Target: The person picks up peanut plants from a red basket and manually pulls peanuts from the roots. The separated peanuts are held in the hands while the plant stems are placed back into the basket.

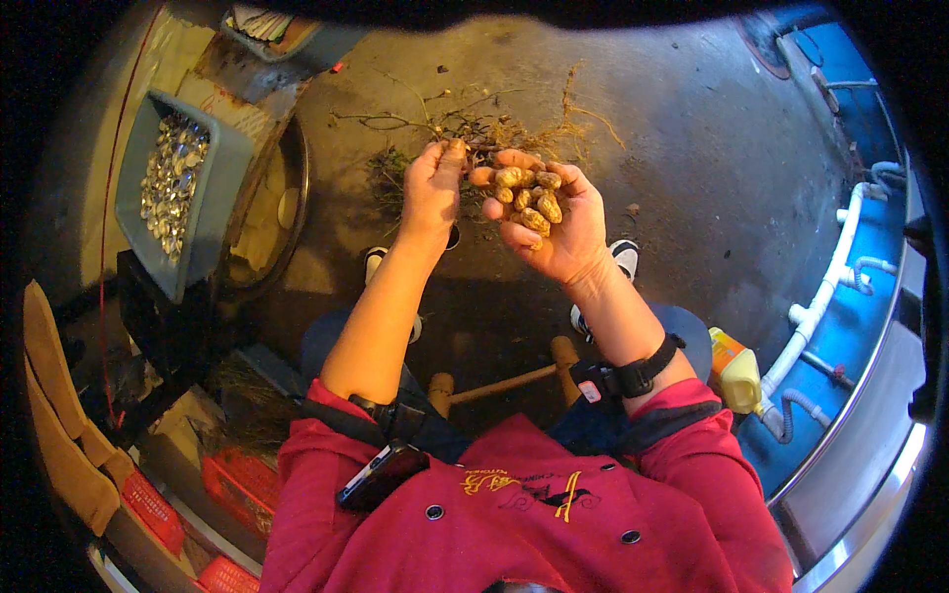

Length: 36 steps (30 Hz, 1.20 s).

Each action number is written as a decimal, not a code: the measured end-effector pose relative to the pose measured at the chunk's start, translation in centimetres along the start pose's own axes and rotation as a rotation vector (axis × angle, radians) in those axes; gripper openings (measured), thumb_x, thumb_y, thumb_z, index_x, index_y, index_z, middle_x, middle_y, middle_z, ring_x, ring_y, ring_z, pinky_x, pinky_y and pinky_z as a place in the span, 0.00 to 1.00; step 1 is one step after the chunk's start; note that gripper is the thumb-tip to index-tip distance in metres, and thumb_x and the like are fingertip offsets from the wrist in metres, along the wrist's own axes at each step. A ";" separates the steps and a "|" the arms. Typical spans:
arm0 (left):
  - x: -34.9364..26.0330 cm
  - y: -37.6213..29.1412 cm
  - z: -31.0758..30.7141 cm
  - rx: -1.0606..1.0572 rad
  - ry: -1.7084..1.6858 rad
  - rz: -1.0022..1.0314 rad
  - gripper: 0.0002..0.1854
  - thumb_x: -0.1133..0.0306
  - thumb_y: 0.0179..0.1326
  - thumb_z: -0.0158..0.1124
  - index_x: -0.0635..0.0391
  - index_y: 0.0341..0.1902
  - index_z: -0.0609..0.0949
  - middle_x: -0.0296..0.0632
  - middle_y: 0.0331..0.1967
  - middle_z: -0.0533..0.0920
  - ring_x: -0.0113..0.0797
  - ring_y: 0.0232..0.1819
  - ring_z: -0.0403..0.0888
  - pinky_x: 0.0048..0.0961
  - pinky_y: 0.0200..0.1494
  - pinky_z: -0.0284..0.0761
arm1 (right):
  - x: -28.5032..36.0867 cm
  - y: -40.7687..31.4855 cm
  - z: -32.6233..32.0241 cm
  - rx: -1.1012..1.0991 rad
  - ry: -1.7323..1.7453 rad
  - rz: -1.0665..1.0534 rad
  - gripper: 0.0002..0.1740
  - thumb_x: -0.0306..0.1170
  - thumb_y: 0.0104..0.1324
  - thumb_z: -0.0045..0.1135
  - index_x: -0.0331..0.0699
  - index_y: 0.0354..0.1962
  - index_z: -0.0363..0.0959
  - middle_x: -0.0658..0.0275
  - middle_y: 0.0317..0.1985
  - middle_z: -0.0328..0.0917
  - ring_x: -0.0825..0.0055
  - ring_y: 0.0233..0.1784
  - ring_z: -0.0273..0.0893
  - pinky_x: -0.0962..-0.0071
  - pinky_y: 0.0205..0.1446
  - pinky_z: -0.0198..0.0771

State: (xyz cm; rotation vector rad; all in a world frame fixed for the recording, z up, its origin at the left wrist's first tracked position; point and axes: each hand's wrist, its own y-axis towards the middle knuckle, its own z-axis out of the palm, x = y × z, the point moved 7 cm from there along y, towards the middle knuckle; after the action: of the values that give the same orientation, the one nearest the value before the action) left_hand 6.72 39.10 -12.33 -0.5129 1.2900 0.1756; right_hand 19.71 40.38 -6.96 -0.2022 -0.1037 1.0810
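Several unshelled peanuts (535, 201) lie in my right hand (574, 230), which is palm up with its fingers curled around them. To its left, my left hand (432, 185) is closed, thumb on top, at the stems of a pulled-up peanut plant (511, 133). Thin brown stems and yellowish roots spread out beyond both hands. My left fingertips are mostly hidden behind the hand. Darker leafy parts (389, 167) of the plant show beside my left wrist, close to the floor.
A grey-blue plastic bin (230, 163) of small pale pieces stands at the left, beside a round metal rim (305, 185). Red plastic baskets (241, 482) are at lower left. White drain pipes (823, 296) and a yellow jug (740, 382) are on the right. Wooden legs (441, 393) show between my knees.
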 end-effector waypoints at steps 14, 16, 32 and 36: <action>-1.6 -0.3 -0.1 -0.073 -0.279 -0.039 0.11 0.66 0.68 0.50 0.62 0.41 0.75 0.37 0.37 0.78 0.26 0.39 0.75 0.24 0.45 0.72 | 0.8 -0.3 2.4 0.041 0.172 -0.157 0.34 0.44 0.63 0.30 0.30 0.62 0.56 0.46 0.64 0.57 0.47 0.66 0.57 0.51 0.69 0.52; -1.8 0.1 -0.9 -0.147 -0.311 -0.068 0.10 0.66 0.68 0.51 0.61 0.42 0.75 0.39 0.37 0.78 0.29 0.39 0.77 0.27 0.47 0.74 | 0.8 -0.4 2.5 0.041 0.147 -0.156 0.34 0.44 0.63 0.31 0.31 0.62 0.56 0.47 0.65 0.56 0.48 0.67 0.56 0.51 0.70 0.51; -2.6 0.5 -1.5 -0.134 -0.313 0.073 0.11 0.64 0.68 0.52 0.60 0.40 0.76 0.33 0.34 0.77 0.23 0.36 0.71 0.21 0.42 0.66 | 0.4 -0.4 3.3 0.082 0.180 -0.093 0.35 0.46 0.67 0.25 0.33 0.66 0.48 0.46 0.68 0.48 0.48 0.72 0.43 0.51 0.72 0.44; -2.4 0.4 -1.4 -0.153 -0.307 0.038 0.12 0.63 0.68 0.51 0.61 0.41 0.76 0.35 0.35 0.77 0.25 0.38 0.72 0.23 0.44 0.66 | 0.4 -0.5 3.3 0.081 0.172 -0.099 0.35 0.45 0.67 0.26 0.33 0.66 0.48 0.46 0.68 0.48 0.49 0.72 0.44 0.51 0.73 0.43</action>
State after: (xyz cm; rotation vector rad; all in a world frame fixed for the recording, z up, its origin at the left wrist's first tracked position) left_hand 4.70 39.15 -10.44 -0.5678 0.9911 0.3730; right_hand 19.72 40.93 -3.65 -0.2142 0.0839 0.9630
